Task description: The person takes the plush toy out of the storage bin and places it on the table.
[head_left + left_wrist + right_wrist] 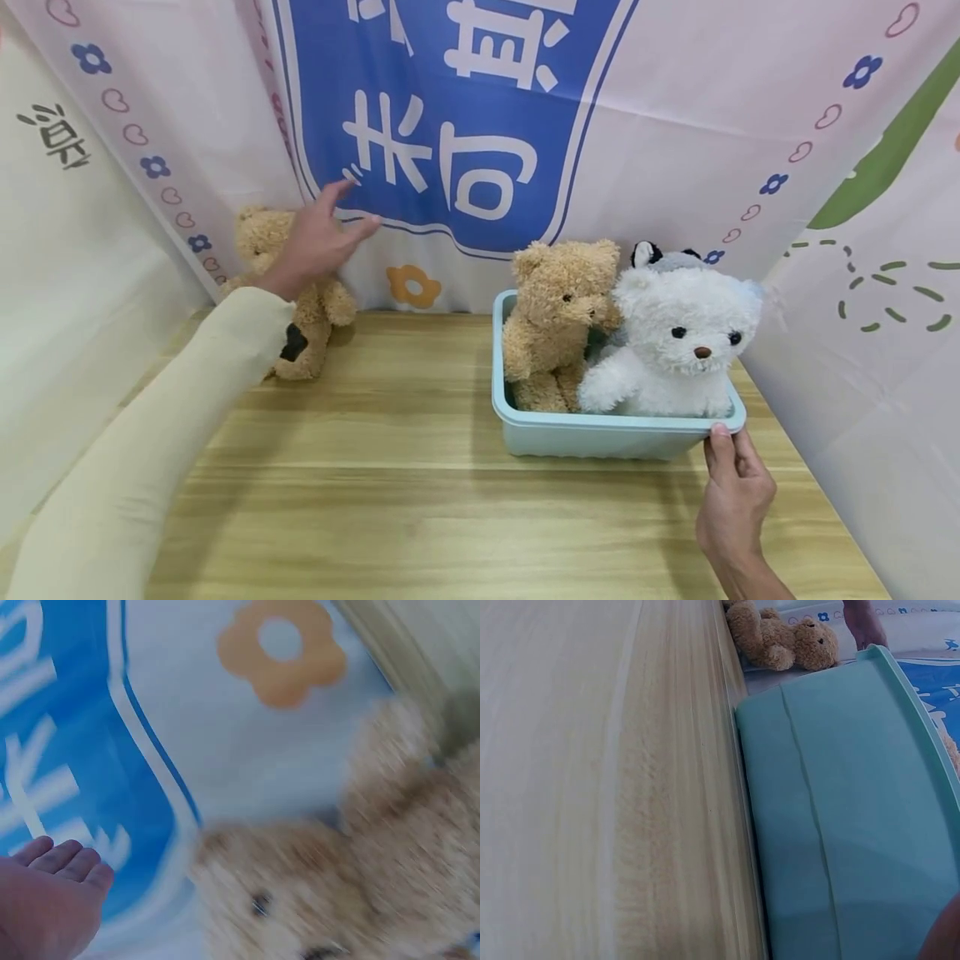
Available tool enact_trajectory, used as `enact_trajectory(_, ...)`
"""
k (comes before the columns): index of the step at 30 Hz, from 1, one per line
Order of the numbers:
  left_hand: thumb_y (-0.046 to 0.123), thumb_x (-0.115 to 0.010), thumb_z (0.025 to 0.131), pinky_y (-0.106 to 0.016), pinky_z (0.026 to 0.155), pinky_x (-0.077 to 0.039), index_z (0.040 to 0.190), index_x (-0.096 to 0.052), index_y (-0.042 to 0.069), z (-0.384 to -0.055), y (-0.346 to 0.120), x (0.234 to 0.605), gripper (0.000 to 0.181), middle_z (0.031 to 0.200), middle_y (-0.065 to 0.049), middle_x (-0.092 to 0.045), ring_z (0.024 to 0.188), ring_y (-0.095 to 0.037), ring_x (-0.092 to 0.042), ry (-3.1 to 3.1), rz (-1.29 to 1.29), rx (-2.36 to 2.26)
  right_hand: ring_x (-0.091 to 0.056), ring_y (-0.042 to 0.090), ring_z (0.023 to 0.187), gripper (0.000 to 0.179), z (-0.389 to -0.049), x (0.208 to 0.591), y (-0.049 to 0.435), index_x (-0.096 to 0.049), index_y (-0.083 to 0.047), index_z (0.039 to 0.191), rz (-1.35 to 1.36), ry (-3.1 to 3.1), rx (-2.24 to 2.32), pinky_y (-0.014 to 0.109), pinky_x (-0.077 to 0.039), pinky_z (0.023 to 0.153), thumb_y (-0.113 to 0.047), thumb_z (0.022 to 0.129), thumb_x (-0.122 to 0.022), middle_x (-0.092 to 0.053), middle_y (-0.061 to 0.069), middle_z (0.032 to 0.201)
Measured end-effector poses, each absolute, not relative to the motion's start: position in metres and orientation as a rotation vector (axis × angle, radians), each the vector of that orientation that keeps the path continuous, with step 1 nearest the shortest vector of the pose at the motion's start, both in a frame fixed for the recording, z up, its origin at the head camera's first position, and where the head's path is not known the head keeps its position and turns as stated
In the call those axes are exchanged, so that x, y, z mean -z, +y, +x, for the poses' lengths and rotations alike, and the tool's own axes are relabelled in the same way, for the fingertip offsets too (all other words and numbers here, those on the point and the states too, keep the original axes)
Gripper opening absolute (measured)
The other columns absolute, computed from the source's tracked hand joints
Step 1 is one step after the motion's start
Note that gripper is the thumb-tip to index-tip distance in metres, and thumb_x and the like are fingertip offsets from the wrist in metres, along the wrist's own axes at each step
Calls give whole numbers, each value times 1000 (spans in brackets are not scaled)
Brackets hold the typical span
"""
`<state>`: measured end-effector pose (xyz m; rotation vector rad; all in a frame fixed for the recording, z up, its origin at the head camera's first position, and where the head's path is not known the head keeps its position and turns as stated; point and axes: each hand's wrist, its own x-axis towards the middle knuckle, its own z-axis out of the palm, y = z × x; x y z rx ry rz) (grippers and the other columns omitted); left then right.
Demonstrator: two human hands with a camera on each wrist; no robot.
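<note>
At the back left of the table sits a tan teddy bear point(311, 333). My left hand point(318, 242) is in front of its head with fingers spread, holding nothing; the left wrist view shows this hand point(56, 900) beside the bear's head point(277, 892). On the right stands a light blue plastic bin point(600, 437). My right hand point(735, 492) grips its front right corner, thumb on the rim. Inside the bin are another tan teddy bear point(558, 325), a white teddy bear point(675, 350) and, mostly hidden behind it, a grey plush toy point(671, 260) with black-edged ears.
The wood-grain table point(360, 517) ends at the back against a printed cloth point(645, 167) with a blue panel. A pale cloth point(82, 292) hangs on the left and another printed cloth point(885, 358) on the right.
</note>
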<state>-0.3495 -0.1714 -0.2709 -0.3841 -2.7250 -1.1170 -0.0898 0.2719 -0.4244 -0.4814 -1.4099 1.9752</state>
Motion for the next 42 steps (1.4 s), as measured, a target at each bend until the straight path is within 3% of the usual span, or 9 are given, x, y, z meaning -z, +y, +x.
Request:
enact_trajectory(8,66,-57,88,-58,120,-22,158,-19,32,-333,-112,261,86,165,4,-18,151,-28,-20,-2802,-515,1061,-35,24,142,56,-89,423,271,-37,-3,147,-465,-1396,-1983,13,-45,97,-17,98,-59,-28,20,156)
enact_trajectory(22,64,-61,87,-51,119,-29,157,-23,27,-304,-30,260,88,163,2,-25,148,-25,-30,-2722,-906,1104,-36,23,141,57,-91,422,272,-37,-2,147,-475,-1389,-1988,13,-45,95,-17,98,-60,-29,20,155)
enact_trajectory(32,61,-65,86,-47,115,-38,157,-25,21,-295,7,273,91,159,-7,-35,142,-27,-40,-2759,-1051,1071,-33,23,144,59,-89,421,271,-34,-5,149,-482,-1463,-1959,13,-43,100,-23,98,-58,-26,17,159)
enact_trajectory(37,62,-67,84,-46,113,-40,156,-26,23,-294,17,279,92,156,-9,-39,140,-25,-44,-2772,-1046,1051,-33,23,143,59,-88,420,271,-35,-3,149,-468,-1463,-1949,14,-43,100,-22,98,-58,-28,19,158)
enact_trajectory(39,61,-68,84,-45,112,-41,156,-26,24,-293,18,282,91,135,-13,-61,118,-24,-62,-2772,-1050,1052,-34,23,143,59,-88,420,271,-35,-3,149,-469,-1460,-1950,14,-43,100,-22,98,-59,-29,19,157)
enact_trajectory(42,57,-69,85,-42,106,-47,154,-30,22,-295,19,287,86,119,-11,-67,101,-21,-66,-2744,-1082,1059,-34,23,143,59,-88,421,271,-35,-3,149,-466,-1459,-1955,14,-43,100,-22,98,-59,-29,19,157)
